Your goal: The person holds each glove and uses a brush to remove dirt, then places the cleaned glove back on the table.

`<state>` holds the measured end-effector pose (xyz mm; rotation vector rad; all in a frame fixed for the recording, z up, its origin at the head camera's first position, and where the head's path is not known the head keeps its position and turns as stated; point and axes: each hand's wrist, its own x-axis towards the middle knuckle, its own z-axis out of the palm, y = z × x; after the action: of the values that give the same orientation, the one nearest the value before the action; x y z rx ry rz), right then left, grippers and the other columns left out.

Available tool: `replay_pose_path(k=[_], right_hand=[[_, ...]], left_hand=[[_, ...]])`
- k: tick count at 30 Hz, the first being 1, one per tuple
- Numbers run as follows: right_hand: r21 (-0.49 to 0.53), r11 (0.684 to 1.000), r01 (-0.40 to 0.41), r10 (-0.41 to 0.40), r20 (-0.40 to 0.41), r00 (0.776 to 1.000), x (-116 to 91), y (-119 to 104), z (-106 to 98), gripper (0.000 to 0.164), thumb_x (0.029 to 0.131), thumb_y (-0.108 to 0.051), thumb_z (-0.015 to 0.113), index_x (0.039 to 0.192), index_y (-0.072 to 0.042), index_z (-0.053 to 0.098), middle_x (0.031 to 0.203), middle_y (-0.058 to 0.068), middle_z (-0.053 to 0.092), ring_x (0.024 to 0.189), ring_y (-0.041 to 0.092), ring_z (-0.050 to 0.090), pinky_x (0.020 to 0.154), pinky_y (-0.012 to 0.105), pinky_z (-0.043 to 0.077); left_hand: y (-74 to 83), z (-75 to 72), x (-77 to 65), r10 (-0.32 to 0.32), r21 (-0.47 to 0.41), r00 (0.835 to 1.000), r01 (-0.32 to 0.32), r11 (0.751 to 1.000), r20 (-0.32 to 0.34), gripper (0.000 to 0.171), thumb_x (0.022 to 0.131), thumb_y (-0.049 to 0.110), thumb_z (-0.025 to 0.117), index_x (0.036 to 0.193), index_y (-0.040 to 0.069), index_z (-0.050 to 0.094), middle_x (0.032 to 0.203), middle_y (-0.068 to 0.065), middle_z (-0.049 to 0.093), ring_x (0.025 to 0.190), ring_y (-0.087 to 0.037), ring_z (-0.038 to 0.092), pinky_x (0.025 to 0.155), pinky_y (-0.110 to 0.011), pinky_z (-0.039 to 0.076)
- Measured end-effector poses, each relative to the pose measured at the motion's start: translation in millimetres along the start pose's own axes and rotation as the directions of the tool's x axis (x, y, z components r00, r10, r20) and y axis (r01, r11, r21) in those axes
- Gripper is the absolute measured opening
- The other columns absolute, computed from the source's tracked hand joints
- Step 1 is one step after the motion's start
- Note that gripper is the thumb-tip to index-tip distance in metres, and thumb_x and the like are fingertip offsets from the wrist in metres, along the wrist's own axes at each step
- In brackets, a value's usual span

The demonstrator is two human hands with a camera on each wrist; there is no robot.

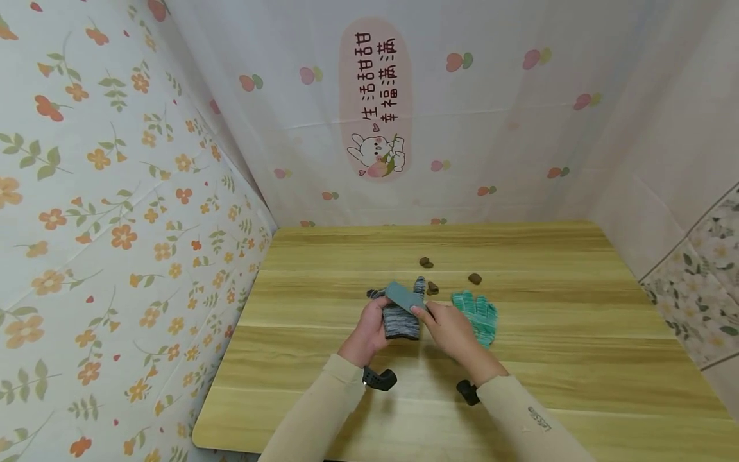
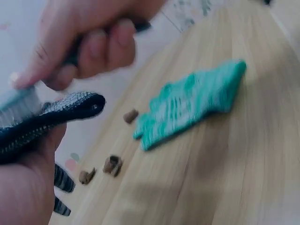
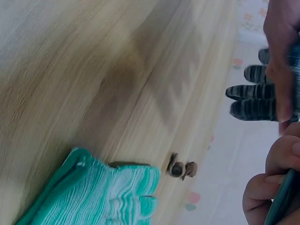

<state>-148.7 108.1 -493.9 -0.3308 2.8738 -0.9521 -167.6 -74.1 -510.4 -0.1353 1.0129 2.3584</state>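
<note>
A grey-and-black knitted glove is held up over the table by my left hand, with the thumb on its near side. My right hand grips the handle of a grey-green brush. In the left wrist view the pale bristles press on the glove's fabric near its dark cuff. The glove's striped fingers stick out past my left hand in the right wrist view. To the right of my right hand lies a green-and-white knitted glove, partly hidden by that hand.
Several small brown lumps lie behind the hands, one pair at the back and a single lump behind the green glove. The wooden table ends at a patterned curtain at the back and a floral one at left.
</note>
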Motion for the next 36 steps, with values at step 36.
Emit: replay_pose_path(k=[36], right_hand=[[0.120,0.993,0.002,0.001,-0.032,1.000,-7.9,7.1,-7.8,0.051,0.106,-0.053,0.041,0.079,-0.012,0.052,0.065,0.002,0.040,0.056,0.016,0.034,0.056,0.029,0.030]], left_hand=[[0.7,-0.7,2.0,0.007,0.023,0.998,-0.006,1.000,-0.069,0.020,0.108,0.024,0.038,0.114,0.007,0.048,0.100,-0.003,0.061,0.089,-0.015,0.062,0.076,-0.031,0.054]])
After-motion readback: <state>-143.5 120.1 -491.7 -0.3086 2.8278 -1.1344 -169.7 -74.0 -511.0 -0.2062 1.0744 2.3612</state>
